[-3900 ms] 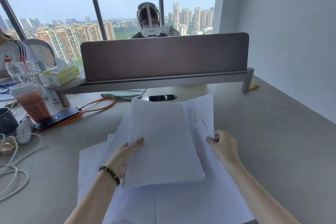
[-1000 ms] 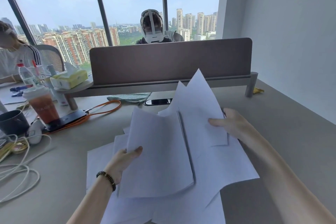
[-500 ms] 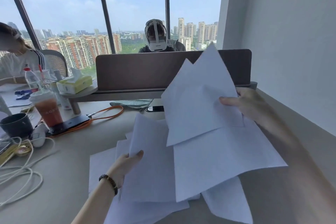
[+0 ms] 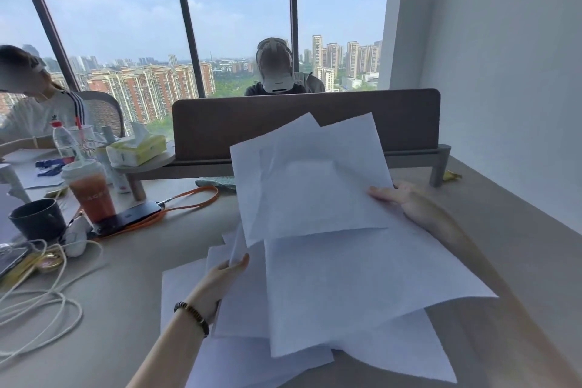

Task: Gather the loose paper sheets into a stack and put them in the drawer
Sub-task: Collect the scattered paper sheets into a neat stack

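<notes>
2 hands pinching the fanned paper sheets: left hand low-left corner, right hand far-right edge, sheets splayed between.

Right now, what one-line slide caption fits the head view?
Left hand and right hand lift loose paper sheets above the desk.

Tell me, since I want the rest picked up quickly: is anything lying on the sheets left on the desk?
Nothing visible does. Both the left hand and right hand hold raised sheets, which hide part of the sheets left flat on the desk.
</notes>
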